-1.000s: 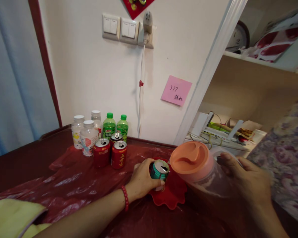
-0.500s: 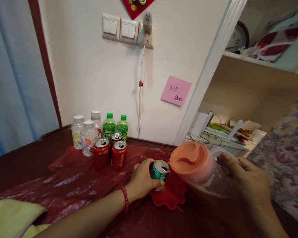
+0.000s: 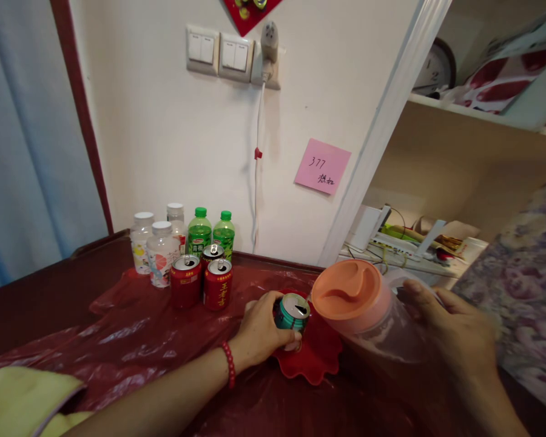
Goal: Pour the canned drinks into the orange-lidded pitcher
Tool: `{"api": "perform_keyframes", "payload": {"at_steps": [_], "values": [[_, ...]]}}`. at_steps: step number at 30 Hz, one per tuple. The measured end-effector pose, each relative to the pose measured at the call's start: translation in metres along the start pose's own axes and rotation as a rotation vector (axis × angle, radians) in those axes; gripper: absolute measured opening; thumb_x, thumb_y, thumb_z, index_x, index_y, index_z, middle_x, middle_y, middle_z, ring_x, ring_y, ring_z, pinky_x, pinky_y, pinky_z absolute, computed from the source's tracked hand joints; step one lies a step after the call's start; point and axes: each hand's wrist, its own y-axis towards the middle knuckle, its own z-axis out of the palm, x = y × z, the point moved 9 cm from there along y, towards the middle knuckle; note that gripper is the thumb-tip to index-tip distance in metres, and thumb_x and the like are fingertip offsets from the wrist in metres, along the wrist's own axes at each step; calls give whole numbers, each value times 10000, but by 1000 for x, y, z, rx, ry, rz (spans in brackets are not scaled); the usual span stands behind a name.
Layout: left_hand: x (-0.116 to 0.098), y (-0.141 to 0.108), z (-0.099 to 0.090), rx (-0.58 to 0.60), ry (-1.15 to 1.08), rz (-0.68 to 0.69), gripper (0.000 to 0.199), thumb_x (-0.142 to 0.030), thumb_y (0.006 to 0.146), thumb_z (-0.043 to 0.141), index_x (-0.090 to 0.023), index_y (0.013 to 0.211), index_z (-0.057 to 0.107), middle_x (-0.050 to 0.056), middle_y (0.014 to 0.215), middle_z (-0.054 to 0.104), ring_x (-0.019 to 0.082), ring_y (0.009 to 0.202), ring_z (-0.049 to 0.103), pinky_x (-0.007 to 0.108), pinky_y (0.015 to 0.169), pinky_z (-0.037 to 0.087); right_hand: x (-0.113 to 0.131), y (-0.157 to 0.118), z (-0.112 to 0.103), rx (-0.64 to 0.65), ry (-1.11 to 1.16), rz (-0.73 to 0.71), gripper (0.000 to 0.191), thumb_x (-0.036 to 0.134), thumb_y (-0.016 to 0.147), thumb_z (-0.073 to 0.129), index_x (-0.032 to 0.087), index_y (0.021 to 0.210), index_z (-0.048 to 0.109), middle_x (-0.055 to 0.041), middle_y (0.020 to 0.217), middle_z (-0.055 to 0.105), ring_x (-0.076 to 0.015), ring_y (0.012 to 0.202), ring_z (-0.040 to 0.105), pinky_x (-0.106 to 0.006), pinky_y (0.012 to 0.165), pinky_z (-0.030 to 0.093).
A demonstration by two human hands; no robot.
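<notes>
My left hand (image 3: 264,325) is wrapped round a teal drink can (image 3: 295,317), whose top is opened. The can stands over a red wavy-edged dish (image 3: 316,355); its base is hidden by my fingers. In my right hand (image 3: 450,321), closed on the handle, is a clear plastic pitcher (image 3: 386,337) with an orange lid (image 3: 348,290). The pitcher is tilted to the left, its spout close to the can's opening. A thin stream seems to run between spout and can, though it is hard to make out.
Left of my hands stand red cans (image 3: 218,284), clear jars with white lids (image 3: 160,254) and green-capped bottles (image 3: 200,230). A red plastic sheet (image 3: 131,340) covers part of the table. A yellow cloth (image 3: 27,391) lies front left; a shelf (image 3: 414,261) is at right.
</notes>
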Motion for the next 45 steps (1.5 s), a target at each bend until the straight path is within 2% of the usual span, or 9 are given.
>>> {"api": "perform_keyframes", "payload": {"at_steps": [11,25,33,39,45], "values": [[0,0,1,-1,-8,5,643,-310,591,845,-226,1189,626,59,1241,686,325,1151,570,420,1002,422,-3,0,1,15,-11,3,528,717,677,717,198,649,622,43,547,451,-127,563,390,-250,475,295],[0,0,1,1,-22,7,624,-304,588,847,-222,1169,632,48,1226,687,316,1140,566,416,998,416,-3,0,2,24,-12,0,542,725,680,709,185,704,680,16,571,488,-153,592,422,-268,490,316],[2,1,2,3,-21,5,654,-316,594,840,-221,1202,620,50,1252,678,326,1158,556,418,996,415,-3,1,2,22,-14,-10,540,728,672,710,195,654,629,35,555,458,-137,577,403,-246,472,310],[2,1,1,-2,-13,1,641,-319,592,840,-227,1188,625,53,1241,682,329,1158,559,416,992,416,-4,0,2,21,-15,18,552,728,664,720,181,732,694,28,579,488,-140,593,426,-238,469,323],[3,2,2,-8,-22,7,646,-314,588,848,-229,1188,626,51,1237,685,318,1150,568,409,997,417,-5,0,3,23,5,11,551,732,652,728,187,698,665,33,577,469,-133,594,404,-236,473,309]]}}
